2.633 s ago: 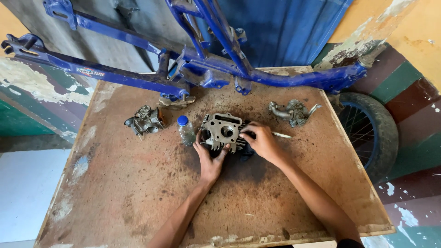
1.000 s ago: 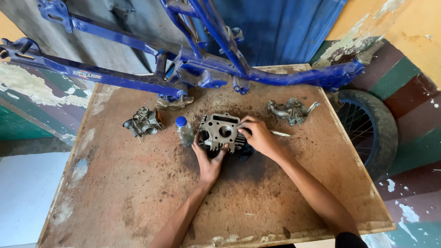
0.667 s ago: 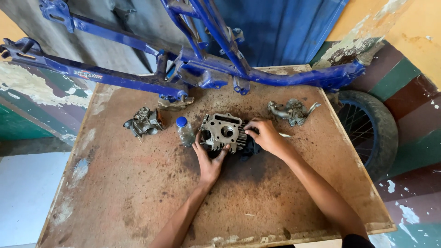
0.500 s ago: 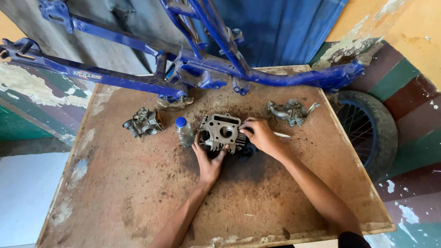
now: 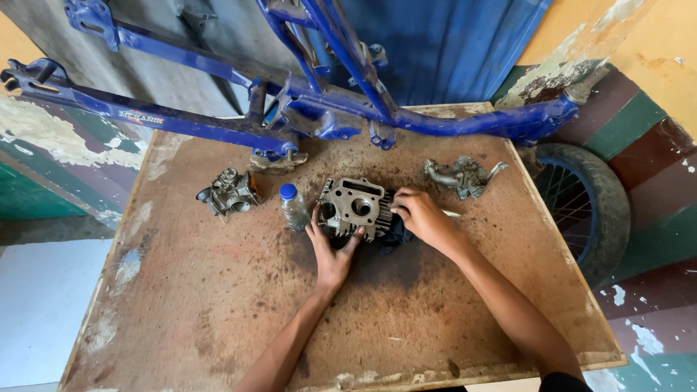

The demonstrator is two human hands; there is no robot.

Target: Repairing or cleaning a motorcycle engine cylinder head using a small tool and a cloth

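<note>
A grey finned engine cylinder head [image 5: 353,207] stands on the stained wooden table [image 5: 218,305], near its middle. My left hand [image 5: 332,250] grips its lower left edge from below. At the right side of the part, my right hand [image 5: 419,216] is closed around a thin metal tool whose tip pokes out to the right [image 5: 451,213]. A dark rag [image 5: 392,234] lies under the part's right end. A small clear bottle with a blue cap [image 5: 293,206] stands just left of the cylinder head.
A carburetor-like metal part [image 5: 229,193] lies at the table's left, another grey metal part [image 5: 465,176] at the right rear. A blue motorcycle frame [image 5: 319,109] spans the back edge. A spoked wheel with tyre [image 5: 588,203] leans beside the table's right side.
My right hand has shifted slightly on the right side of the cylinder head. The left hand keeps its hold and the part stays in place.
</note>
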